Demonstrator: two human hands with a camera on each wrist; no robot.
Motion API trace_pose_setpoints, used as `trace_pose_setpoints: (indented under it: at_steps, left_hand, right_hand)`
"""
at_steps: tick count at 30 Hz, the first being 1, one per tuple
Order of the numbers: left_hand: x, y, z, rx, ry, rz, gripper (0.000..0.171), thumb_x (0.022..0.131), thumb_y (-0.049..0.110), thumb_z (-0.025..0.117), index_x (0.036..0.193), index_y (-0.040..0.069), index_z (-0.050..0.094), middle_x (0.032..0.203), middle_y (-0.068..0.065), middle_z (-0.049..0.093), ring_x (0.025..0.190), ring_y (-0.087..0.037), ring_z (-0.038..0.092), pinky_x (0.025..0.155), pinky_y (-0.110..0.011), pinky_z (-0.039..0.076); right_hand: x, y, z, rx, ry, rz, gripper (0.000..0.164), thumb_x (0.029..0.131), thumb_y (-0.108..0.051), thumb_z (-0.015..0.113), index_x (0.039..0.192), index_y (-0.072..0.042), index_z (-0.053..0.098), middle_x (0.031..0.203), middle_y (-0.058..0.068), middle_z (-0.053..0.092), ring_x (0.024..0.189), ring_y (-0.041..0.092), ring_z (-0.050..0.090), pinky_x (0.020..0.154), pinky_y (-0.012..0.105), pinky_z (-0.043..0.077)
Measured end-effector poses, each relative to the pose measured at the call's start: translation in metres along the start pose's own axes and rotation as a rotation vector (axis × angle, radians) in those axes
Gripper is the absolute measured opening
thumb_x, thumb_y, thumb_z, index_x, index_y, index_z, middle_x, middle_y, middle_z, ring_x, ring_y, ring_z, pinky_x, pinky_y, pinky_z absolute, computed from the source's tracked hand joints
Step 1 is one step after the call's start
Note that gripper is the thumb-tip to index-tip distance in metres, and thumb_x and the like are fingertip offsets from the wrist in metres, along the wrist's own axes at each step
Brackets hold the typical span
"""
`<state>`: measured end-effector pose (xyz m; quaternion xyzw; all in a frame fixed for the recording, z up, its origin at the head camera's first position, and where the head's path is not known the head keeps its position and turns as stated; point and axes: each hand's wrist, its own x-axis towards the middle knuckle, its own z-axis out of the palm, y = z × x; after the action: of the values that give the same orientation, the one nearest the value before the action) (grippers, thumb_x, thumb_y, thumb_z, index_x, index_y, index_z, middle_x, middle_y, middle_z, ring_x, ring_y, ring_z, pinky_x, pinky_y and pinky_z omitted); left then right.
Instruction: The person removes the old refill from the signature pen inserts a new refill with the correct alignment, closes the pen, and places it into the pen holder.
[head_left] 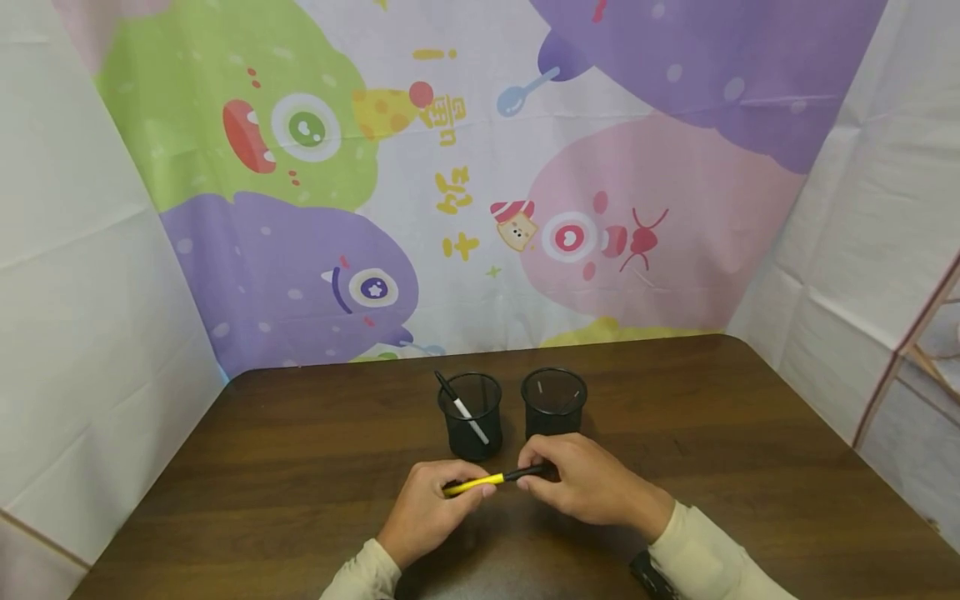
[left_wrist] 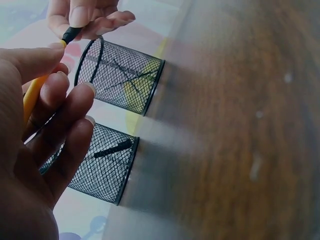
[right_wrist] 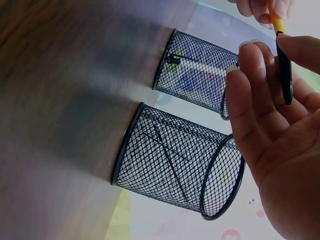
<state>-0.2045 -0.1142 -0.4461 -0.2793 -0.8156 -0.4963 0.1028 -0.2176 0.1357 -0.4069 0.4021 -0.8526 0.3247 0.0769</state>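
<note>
Checker: Item one, and where was it found?

Cataloguer: One slender pen with a smooth yellow barrel [head_left: 483,481] and a tapered black end [right_wrist: 285,67], judged to be a cap. It was held above the dark brown wood-grain bench [head_left: 300,467], on the near side of two black wire-mesh cylindrical cups [head_left: 456,433] [head_left: 551,423].

Checker: State of each grip?

Cataloguer: Left grip [head_left: 429,510]: narrow, the yellow barrel pinched between thumb and fingers. Right grip [head_left: 588,483]: narrow, the black end pinched likewise.

Checker: Handling?

Cataloguer: Judged light and stiff, probably plastic, a little slippery, not fragile. Best held at mid-barrel, with a second hold on the black end and the joint left uncovered.

Checker: Companion pieces?

Cataloguer: One white-barrelled marker with a black end [head_left: 463,409], leaned aslant in the left-hand cup.

Checker: Brands or writing?

Cataloguer: No brand or label could be made out on the pen. On the pastel cloth printed with cartoon monsters [head_left: 480,308], yellow characters [head_left: 453,192] were set sideways; an exclamation mark [head_left: 435,54] was read, the remainder not with certainty.
</note>
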Motion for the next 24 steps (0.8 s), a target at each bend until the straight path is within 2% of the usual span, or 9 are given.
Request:
trace_pose_setpoints:
  at_steps: [10,15,24]
  left_hand:
    - [-0.0009,0.0003,-0.0001,0.005,0.042,0.051,0.004,0.089,0.024,0.078,0.092,0.021,0.077,0.084,0.012,0.071,0.068,-0.006,0.061,0.060,-0.026,0.052]
    - [-0.0020,0.0003,-0.0006,0.013,0.036,0.040,0.004,0.089,0.025,0.078,0.092,0.022,0.077,0.085,0.013,0.071,0.070,-0.006,0.062,0.062,-0.026,0.053]
    - [-0.0010,0.0006,-0.0016,0.000,0.021,0.015,0.005,0.090,0.026,0.077,0.093,0.023,0.077,0.086,0.015,0.071,0.071,-0.007,0.063,0.064,-0.028,0.054]
  right_hand:
    - [-0.0010,0.0014,-0.0045,0.001,0.020,0.006,0.009,0.093,-0.020,0.073,0.096,-0.024,0.065,0.088,-0.018,0.062,0.075,0.003,0.056,0.068,0.026,0.049]
    - [-0.0020,0.0013,-0.0046,0.004,0.011,0.012,0.005,0.095,-0.024,0.071,0.097,-0.020,0.067,0.089,-0.018,0.062,0.076,0.002,0.057,0.070,0.026,0.050]
    - [-0.0011,0.0011,-0.0043,-0.016,0.020,0.013,0.004,0.096,-0.023,0.069,0.099,-0.021,0.069,0.092,-0.018,0.063,0.081,0.002,0.059,0.074,0.028,0.052]
